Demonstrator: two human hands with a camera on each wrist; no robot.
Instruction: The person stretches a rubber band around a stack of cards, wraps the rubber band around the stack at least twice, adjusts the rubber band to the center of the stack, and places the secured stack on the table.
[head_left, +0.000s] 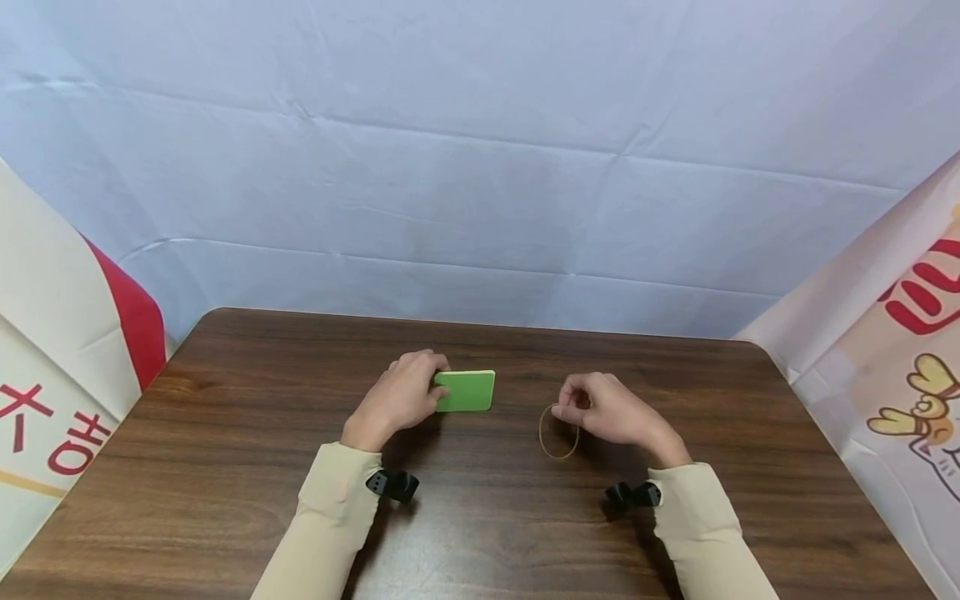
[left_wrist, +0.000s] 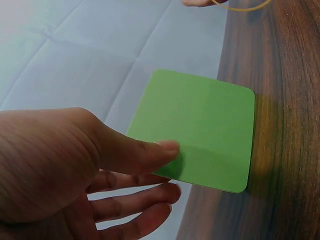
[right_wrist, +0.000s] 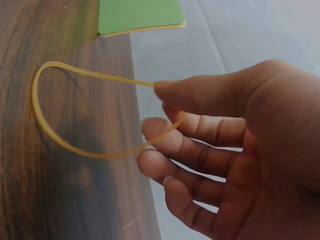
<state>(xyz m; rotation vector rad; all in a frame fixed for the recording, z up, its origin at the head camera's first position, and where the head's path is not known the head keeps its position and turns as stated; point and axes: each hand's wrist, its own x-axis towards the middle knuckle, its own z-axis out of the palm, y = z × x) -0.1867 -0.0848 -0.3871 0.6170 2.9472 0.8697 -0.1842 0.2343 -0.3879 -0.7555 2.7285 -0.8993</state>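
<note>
Left hand [head_left: 397, 393] clamps fingers on green stack [head_left: 468, 392], right hand [head_left: 613, 408] pinches rubber band [right_wrist: 100, 155] near worktop's [head_left: 495, 517] far edge; band not round stack.

1. A dark wood-grain table [head_left: 510, 533] with rounded corners filled the foreground.
2. Creased pale-blue cloth [head_left: 480, 167] hung behind it.
3. At left hung a white banner [head_left: 45, 283] with red characters [head_left: 78, 446].
4. At right, a cartoon-printed banner [head_left: 847, 375] hung.
</note>
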